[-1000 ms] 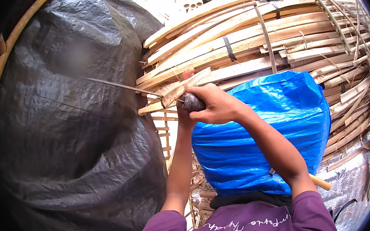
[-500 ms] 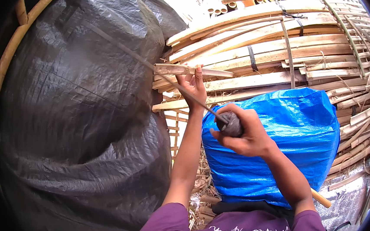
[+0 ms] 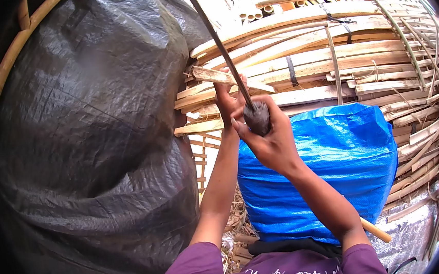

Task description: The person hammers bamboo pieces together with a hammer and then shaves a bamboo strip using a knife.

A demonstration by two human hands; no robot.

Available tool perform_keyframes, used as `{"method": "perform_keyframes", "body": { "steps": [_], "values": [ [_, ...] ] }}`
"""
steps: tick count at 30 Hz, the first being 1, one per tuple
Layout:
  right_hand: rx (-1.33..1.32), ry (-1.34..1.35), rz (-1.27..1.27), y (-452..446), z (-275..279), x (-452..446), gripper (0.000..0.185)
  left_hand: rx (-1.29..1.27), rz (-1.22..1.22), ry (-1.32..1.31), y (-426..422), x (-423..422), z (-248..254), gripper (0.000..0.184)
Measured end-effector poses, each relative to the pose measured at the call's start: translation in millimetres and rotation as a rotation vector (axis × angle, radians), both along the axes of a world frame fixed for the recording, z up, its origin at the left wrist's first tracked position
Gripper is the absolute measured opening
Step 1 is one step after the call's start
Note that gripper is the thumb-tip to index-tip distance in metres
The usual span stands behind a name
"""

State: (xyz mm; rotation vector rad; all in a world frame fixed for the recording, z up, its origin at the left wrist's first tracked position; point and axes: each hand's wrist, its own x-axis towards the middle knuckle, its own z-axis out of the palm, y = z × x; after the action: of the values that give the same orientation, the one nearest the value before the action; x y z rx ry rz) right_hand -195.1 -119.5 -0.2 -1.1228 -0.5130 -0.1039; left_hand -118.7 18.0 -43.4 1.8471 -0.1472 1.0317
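Observation:
My left hand (image 3: 230, 97) is closed round a short split bamboo piece (image 3: 210, 75), whose cut end points to the left. Just in front of it and slightly lower, my right hand (image 3: 271, 135) grips the dark wrapped handle of a long thin blade (image 3: 221, 44). The blade points up and a little left, crossing in front of the bamboo piece; whether the two touch I cannot tell. Part of my left hand's fingers is hidden behind the blade.
A dark tarp (image 3: 90, 126) covers the left side, edged by a curved pole (image 3: 5, 69). Blue sheeting (image 3: 325, 165) lies over my lap. Stacked split bamboo strips (image 3: 347, 57) extend to the right. A light rod (image 3: 376, 230) sticks out beside my right elbow.
The blade has swung from pointing left to pointing upward. My right hand first drew back from the bamboo piece, then moved up close to my left hand. The left hand still holds the piece.

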Motion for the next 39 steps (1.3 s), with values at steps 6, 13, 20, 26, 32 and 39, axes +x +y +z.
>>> {"method": "perform_keyframes", "body": {
  "steps": [6, 13, 20, 26, 32, 39],
  "values": [
    [0.014, -0.051, -0.068, 17, 36, 42, 0.032, 0.07, -0.017, -0.056, 3, -5, -11, 0.037],
    [0.075, -0.079, -0.039, 26, 30, 44, 0.035, 0.031, -0.059, -0.055, 1, -9, -6, 0.033],
    [0.112, -0.049, -0.043, 24, 37, 49, 0.043, 0.034, -0.09, -0.054, 3, -12, -3, 0.03],
    [0.027, -0.116, -0.009, 15, 35, 56, 0.045, 0.052, -0.152, -0.039, -1, -17, 11, 0.026],
    [0.065, -0.131, -0.007, 16, 31, 52, 0.044, -0.089, -0.173, -0.004, 8, -15, 3, 0.027],
    [0.112, -0.097, 0.122, 3, 33, 58, 0.044, 0.235, -0.024, 0.103, 3, -22, 15, 0.024]
  ]
}}
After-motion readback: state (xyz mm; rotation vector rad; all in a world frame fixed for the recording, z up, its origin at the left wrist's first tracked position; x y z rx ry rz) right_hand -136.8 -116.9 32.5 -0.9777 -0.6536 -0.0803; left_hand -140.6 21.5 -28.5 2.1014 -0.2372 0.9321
